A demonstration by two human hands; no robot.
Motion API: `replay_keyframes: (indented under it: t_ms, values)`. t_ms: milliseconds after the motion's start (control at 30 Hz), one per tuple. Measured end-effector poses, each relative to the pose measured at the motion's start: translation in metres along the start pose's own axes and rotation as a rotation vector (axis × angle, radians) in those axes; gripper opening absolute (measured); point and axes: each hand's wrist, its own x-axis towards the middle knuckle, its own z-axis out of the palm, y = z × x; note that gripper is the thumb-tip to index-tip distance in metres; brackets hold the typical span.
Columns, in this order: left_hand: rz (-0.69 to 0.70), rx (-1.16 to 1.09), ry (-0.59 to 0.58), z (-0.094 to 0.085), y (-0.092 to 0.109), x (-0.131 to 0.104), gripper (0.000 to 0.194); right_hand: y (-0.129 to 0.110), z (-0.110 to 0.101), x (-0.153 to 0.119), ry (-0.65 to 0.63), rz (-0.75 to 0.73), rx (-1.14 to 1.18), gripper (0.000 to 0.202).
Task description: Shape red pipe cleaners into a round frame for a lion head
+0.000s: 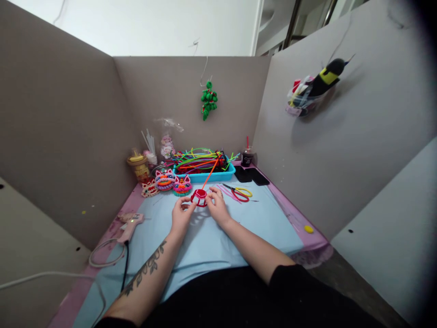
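Note:
Between my two hands, above the blue table cover, is a small red and white pipe-cleaner piece [200,197], round and cage-like with a red top. My left hand [183,212] pinches its left rim between thumb and fingers. On the opposite side, the fingertips of my right hand [217,205] close on its right edge. An orange pipe cleaner [210,175] slants up behind the piece toward the tray; whether it is joined to the piece I cannot tell. Just right of my right hand lie scissors [240,193] with red and yellow handles, beside pink pipe cleaners [229,193].
A blue tray [205,177] of colourful pipe cleaners stands at the back. Finished animal-face pieces [165,180] sit left of it. A pink glue gun [131,227] with its cord lies at left. Two dark phones [257,176] and a drink cup [247,157] are back right. Partitions surround the table.

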Motion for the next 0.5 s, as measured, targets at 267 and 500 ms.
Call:
replay_keyframes:
  t_ms: [267,500]
  values:
    - [-0.051,-0.105,-0.159,0.001,-0.003,0.005,0.032,0.005,0.003,0.002,-0.062,0.045,0.029,0.012]
    - [0.305,0.292,-0.072,-0.005,0.004,0.001,0.011,-0.015,-0.009,-0.006,-0.087,-0.341,-0.285,0.015]
